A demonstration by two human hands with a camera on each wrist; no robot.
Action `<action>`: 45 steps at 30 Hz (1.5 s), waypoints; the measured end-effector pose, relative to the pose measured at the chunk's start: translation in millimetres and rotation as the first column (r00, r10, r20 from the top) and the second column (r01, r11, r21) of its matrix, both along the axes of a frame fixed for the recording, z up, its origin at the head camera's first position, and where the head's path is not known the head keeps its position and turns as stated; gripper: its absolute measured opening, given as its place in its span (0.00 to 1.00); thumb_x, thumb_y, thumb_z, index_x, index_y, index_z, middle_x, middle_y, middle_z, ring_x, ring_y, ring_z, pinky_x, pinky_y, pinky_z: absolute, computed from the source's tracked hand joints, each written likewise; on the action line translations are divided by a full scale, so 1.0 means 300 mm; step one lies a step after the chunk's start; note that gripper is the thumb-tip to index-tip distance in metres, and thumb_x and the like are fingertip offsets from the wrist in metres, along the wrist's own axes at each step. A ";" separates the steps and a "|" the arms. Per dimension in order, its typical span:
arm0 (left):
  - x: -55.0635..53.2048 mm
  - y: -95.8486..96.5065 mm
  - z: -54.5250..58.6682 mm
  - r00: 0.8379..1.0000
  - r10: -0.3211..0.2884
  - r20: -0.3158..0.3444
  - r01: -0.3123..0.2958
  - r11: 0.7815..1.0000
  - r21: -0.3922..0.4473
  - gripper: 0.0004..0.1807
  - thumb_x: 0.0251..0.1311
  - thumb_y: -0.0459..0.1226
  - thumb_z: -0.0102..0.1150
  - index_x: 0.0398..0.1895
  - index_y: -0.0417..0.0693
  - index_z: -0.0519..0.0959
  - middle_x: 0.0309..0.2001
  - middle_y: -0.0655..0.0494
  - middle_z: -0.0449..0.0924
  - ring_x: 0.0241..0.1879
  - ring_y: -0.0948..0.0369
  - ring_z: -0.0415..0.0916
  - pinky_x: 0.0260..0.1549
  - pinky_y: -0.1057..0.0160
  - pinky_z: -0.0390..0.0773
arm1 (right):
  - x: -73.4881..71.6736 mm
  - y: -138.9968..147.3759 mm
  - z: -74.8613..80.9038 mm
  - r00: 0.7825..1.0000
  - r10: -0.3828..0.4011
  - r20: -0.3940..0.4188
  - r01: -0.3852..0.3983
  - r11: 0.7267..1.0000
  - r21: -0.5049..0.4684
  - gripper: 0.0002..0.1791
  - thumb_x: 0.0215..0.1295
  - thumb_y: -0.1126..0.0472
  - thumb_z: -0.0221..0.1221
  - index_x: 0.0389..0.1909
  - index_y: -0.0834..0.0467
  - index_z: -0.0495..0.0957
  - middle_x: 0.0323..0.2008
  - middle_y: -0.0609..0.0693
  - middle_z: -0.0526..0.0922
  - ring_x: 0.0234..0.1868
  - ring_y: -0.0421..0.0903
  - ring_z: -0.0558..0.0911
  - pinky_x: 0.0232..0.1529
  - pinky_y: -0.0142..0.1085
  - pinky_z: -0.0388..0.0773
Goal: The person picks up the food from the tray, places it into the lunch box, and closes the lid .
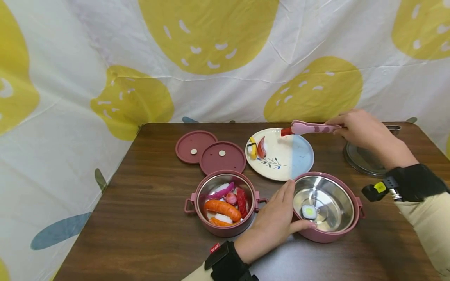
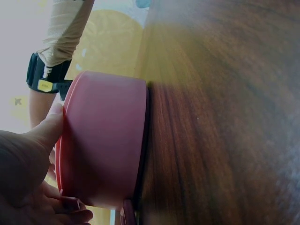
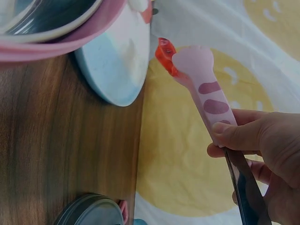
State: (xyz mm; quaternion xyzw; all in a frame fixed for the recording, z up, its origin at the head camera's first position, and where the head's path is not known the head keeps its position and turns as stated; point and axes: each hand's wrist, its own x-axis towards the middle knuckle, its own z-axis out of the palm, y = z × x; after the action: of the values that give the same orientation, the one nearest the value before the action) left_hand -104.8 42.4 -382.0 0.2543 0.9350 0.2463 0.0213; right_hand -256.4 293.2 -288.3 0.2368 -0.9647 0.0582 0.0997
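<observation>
My right hand [image 1: 367, 130] holds pink paw-tipped tongs [image 1: 313, 128] above the far part of the plate [image 1: 303, 154]. A small red food piece [image 3: 165, 54] is pinched in the tongs' tips. My left hand [image 1: 272, 218] grips the near left side of the right pink pot [image 1: 327, 235], thumb on the rim and fingers along its side by the handle. Inside that steel-lined pot lies a small sushi roll [image 1: 309, 212] with a pale green centre. On the plate's left side sit a yellow-topped sushi piece [image 1: 253, 150] and a red-topped one [image 1: 261, 147].
A second pink pot [image 1: 225, 232], left of my left hand, holds several toy sushi and food pieces. Behind it lie two dark pink lids [image 1: 191, 140], one overlapping the other. A glass lid [image 1: 363, 158] lies at the right under my right forearm. A patterned cloth hangs behind the table.
</observation>
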 end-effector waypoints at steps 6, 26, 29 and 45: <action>0.001 0.000 0.000 1.000 0.007 0.004 -0.007 1.000 -0.002 0.55 0.51 0.65 0.54 0.74 0.42 0.49 0.73 0.47 0.54 0.69 0.56 0.55 0.60 0.52 0.73 | 0.045 0.020 0.023 0.999 0.012 -0.042 -0.013 1.000 -0.024 0.14 0.58 0.68 0.63 0.45 0.60 0.84 0.31 0.56 0.82 0.32 0.54 0.74 0.30 0.50 0.70; 0.002 -0.003 -0.005 1.000 0.008 -0.017 -0.007 1.000 0.015 0.55 0.51 0.64 0.56 0.74 0.41 0.50 0.73 0.46 0.56 0.69 0.56 0.56 0.60 0.51 0.73 | 0.297 0.151 0.060 0.965 0.008 -0.262 -0.021 0.999 -0.048 0.20 0.41 0.71 0.71 0.39 0.57 0.87 0.22 0.48 0.80 0.24 0.47 0.68 0.20 0.42 0.62; 0.002 -0.001 -0.007 1.000 0.008 -0.020 -0.007 1.000 0.016 0.55 0.50 0.64 0.55 0.74 0.41 0.50 0.73 0.47 0.56 0.69 0.55 0.57 0.59 0.51 0.74 | 0.319 0.164 0.049 0.958 0.023 -0.286 -0.038 0.998 -0.045 0.21 0.37 0.71 0.71 0.38 0.56 0.87 0.20 0.44 0.76 0.23 0.45 0.67 0.18 0.39 0.61; 0.000 -0.001 -0.004 1.000 0.009 -0.022 -0.008 1.000 0.014 0.55 0.50 0.64 0.55 0.74 0.42 0.50 0.73 0.47 0.56 0.69 0.56 0.56 0.61 0.53 0.72 | 0.402 0.190 -0.009 0.972 0.139 -0.188 -0.149 0.988 -0.041 0.24 0.30 0.67 0.73 0.36 0.49 0.88 0.19 0.27 0.67 0.24 0.32 0.60 0.20 0.28 0.58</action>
State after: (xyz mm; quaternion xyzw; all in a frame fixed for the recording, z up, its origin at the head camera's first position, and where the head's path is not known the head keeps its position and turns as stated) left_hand -104.7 41.9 -383.1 0.2531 0.9346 0.2499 0.0081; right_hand -135.8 350.0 -291.1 0.3075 -0.9297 0.0694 0.1906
